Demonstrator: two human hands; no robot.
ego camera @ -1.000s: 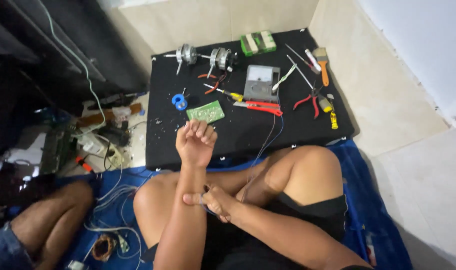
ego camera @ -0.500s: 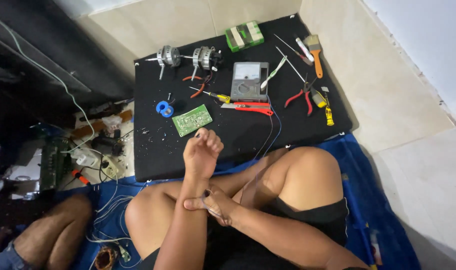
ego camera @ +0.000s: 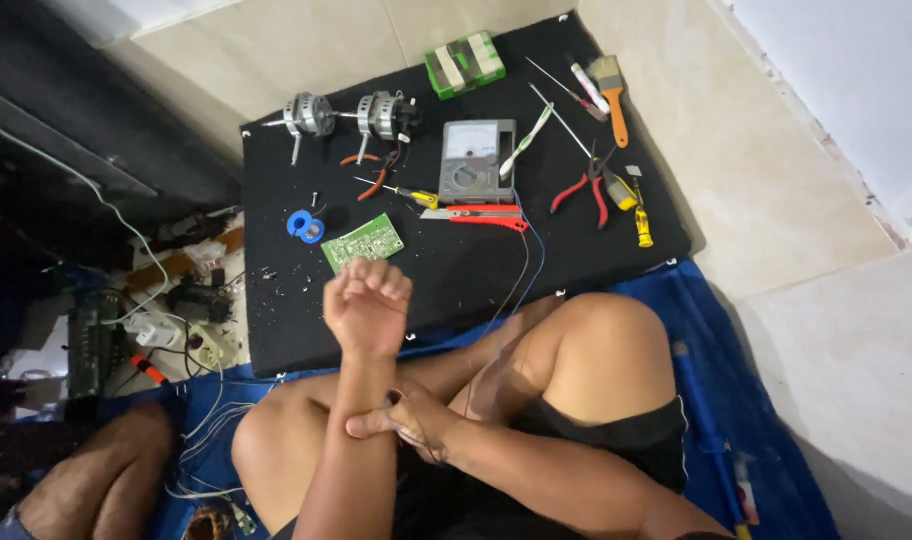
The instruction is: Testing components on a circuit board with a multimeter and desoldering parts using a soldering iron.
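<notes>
Hands: left (ego camera: 368, 305) loosely fisted above circuit board (ego camera: 364, 241), right (ego camera: 408, 424) clasping left forearm (ego camera: 361, 440).

The left hand (ego camera: 368, 305) curls into a loose fist, so its palm and whatever it may enclose stay hidden. The right hand (ego camera: 408, 424) wraps the left forearm — its palm is covered, and the thin wires under it are too fine to trace. Another person's leg (ego camera: 86, 470) is cut off by the lower left edge.
</notes>
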